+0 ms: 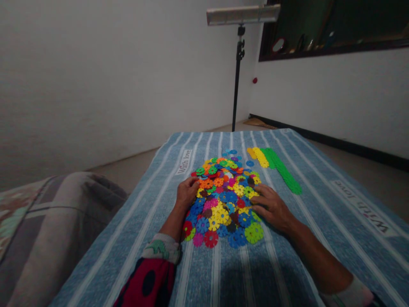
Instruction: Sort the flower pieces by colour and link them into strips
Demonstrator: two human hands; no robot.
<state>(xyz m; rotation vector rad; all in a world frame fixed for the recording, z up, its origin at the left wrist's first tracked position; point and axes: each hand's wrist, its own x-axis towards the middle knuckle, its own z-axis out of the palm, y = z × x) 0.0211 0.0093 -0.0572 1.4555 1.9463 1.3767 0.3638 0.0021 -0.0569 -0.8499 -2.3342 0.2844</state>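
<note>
A heap of colourful notched plastic discs (pixel 220 209), snowflake-style linking pieces, lies on a blue striped cloth (pixel 153 204). My left hand (pixel 187 194) rests at the heap's left edge, beside orange discs (pixel 207 183). Its fingers are curled together, and what lies under the fingertips is hidden. On the opposite side my right hand (pixel 271 207) lies with its fingers apart, the tips touching yellow discs (pixel 254 195). Beyond it, sorted discs form overlapping rows: a long green row (pixel 286 175), a shorter yellow row (pixel 260 157) and a short orange one (pixel 251 153).
A few loose blue discs (pixel 250 163) lie between the heap and the rows. Behind the table stands a lamp on a black pole (pixel 237 85). A cloth-covered piece of furniture (pixel 70 213) is at the left. A dark-framed window (pixel 338 25) is at upper right.
</note>
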